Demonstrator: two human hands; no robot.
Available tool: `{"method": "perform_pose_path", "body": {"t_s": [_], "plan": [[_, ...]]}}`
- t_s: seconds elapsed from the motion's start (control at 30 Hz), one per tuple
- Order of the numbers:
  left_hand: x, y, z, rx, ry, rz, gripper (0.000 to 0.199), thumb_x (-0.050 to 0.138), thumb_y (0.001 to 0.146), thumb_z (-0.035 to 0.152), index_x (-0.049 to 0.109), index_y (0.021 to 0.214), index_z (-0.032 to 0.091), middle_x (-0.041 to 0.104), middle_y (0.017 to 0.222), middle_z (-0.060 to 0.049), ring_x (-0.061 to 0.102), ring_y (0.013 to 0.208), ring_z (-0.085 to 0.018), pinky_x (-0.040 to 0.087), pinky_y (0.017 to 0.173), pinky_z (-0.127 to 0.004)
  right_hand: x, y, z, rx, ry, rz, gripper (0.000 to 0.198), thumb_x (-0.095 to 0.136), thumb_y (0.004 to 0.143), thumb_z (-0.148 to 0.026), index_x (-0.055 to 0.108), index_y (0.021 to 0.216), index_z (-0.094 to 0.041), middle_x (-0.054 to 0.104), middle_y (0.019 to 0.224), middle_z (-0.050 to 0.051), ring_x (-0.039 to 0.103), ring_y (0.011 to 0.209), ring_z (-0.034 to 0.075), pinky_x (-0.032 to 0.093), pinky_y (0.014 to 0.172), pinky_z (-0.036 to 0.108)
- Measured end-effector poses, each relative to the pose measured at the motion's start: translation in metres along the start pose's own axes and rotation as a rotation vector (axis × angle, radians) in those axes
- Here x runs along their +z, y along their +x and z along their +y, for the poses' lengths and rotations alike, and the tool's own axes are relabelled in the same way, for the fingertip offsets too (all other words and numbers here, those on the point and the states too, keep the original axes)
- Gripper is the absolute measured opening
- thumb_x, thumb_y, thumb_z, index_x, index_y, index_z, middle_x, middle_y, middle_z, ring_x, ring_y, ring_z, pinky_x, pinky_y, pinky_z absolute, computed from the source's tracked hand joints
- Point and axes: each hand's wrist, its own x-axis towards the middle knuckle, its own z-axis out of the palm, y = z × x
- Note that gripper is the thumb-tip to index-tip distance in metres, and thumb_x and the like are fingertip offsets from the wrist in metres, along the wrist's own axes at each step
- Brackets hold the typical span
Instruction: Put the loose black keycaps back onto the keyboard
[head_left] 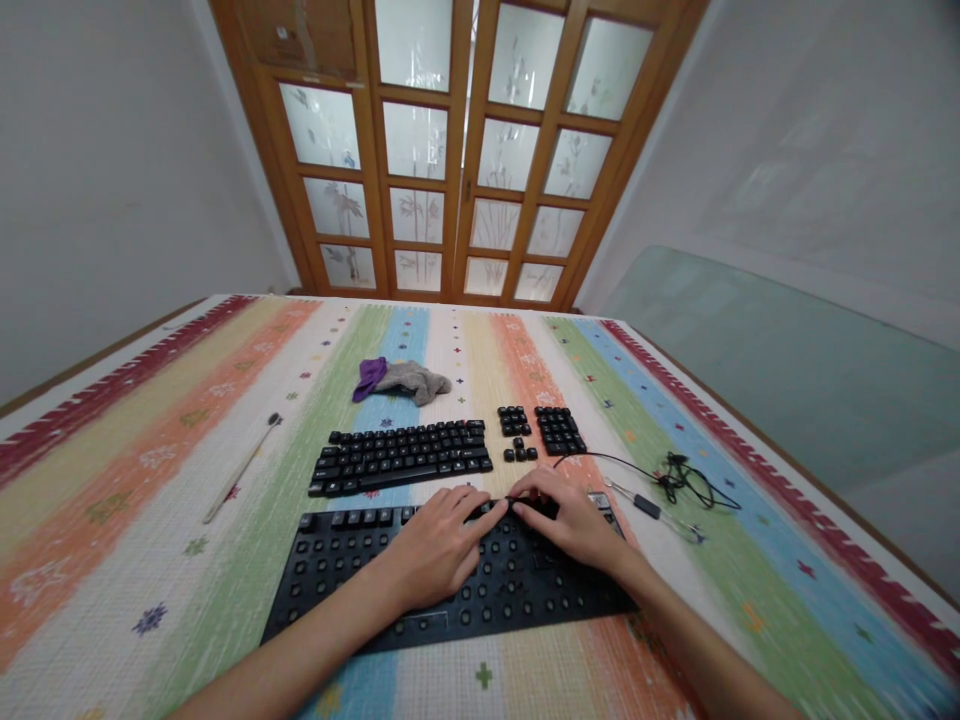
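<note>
A black keyboard base [480,615] lies on the striped cloth, most of its key posts bare. Several keycaps [364,518] sit along its top row at the left. My left hand [446,545] rests over the middle of the base, index finger stretched to the top row and the other fingers draped over it. Opposite it, my right hand [566,515] has thumb and index finger closed together at the top row, on what looks like a small black keycap [514,501], mostly hidden by the fingertips. Both hands nearly touch there.
Behind the base lie loose keycaps in groups: a large block [405,455], small clusters [514,420] and a number block [559,430]. A grey and purple cloth [405,380], a long-handled brush [244,467], a wire keycap puller [646,506] and a coiled cable [684,480] surround them.
</note>
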Motion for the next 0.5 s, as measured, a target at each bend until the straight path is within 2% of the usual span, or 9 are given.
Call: {"method": "perform_pose_path", "body": {"t_s": [0.27,0.5], "plan": [[0.0021,-0.0002,0.0015,0.005,0.081,0.004,0.057,0.052,0.089,0.016,0.040,0.145,0.021,0.053,0.134,-0.012,0.049,0.124,-0.029,0.042,0.104,-0.047,0.0032,-0.0063,-0.0025,-0.051,-0.012,0.024,0.008,0.057,0.093,-0.023,0.063,0.098,-0.021,0.069,0.094,0.006,0.063,0.090,0.021,0.052,0.081,0.038],[0.0039,0.0002,0.0018,0.001,0.127,-0.038,0.058,0.054,0.089,0.015,0.039,0.145,0.020,0.052,0.138,-0.013,0.047,0.128,-0.032,0.041,0.104,-0.048,0.0038,-0.0076,-0.0059,-0.087,-0.081,0.066,0.012,0.056,0.094,-0.021,0.067,0.100,-0.020,0.069,0.089,0.007,0.062,0.088,0.022,0.053,0.077,0.037]]}}
